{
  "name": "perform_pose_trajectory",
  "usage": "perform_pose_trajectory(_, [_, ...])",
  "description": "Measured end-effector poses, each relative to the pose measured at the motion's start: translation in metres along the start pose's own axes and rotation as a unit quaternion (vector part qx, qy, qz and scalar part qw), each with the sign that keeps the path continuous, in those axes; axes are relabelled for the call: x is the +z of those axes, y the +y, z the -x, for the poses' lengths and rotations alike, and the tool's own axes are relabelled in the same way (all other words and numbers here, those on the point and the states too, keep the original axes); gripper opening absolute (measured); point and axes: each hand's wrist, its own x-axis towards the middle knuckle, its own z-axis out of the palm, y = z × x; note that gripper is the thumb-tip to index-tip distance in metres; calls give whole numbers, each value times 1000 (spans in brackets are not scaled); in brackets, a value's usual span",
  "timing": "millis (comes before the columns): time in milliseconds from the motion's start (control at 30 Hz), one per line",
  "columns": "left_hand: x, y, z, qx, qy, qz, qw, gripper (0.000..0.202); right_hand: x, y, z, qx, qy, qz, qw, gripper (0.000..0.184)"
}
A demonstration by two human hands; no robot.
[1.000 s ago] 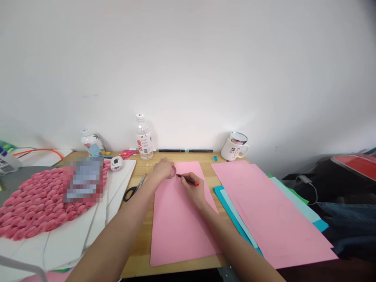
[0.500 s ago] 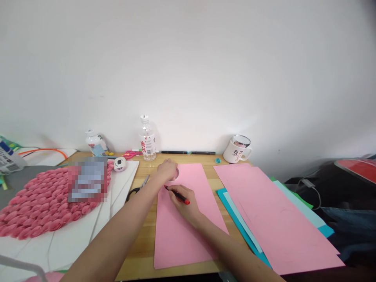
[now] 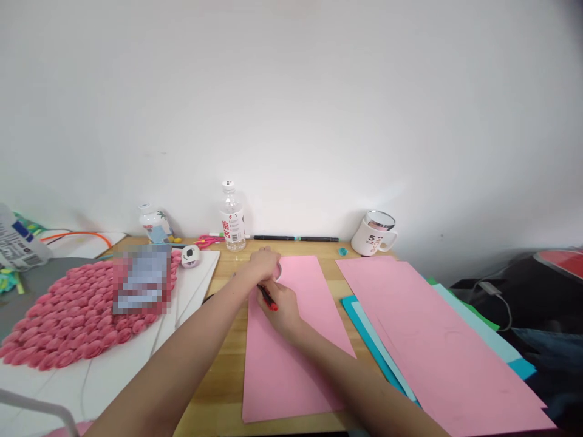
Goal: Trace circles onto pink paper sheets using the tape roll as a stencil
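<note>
Left hand (image 3: 265,266): fingers at a round rim (image 3: 281,269), probably steadying it (I can't tell from here whether they pinch).
Right hand (image 3: 283,305): pinching one red-ended pen (image 3: 270,300), angled, I'd judge, for marking.
Pink sheet (image 3: 294,370): lies flat beneath both hands.
Wall side: I count one bottle (image 3: 234,226), one mug (image 3: 371,238).

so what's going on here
A person's right hand grips a black pen with a red end over a pink sheet on the wooden table. The left hand is at the sheet's far end, at a round-rimmed thing mostly hidden by it. More pink sheets lie to the right; a bottle and a mug stand near the wall.
</note>
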Motion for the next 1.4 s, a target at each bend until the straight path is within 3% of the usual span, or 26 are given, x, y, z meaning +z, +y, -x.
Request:
perform_pose_trajectory(200, [-5,5,5,2,-16,-45,999,50,-2,-2,2,-13,-27,68,997,20])
perform_pose_trajectory(467, [-8,8,7,-3,-30,-66,997,52,-26,18,18,-71,-7,-28,997,21])
perform_pose_trajectory(733, [-3,6,6,1,-28,-60,998,51,-51,27,18,-58,-46,-76,994,21])
perform_pose_trajectory(1133, [3,3,1,-3,-21,-45,999,52,-63,29,14,-17,-65,-64,996,19])
perform_pose_trajectory(1400, [-7,6,6,12,-34,-61,998,51,-57,25,20,-21,-35,-38,998,18])
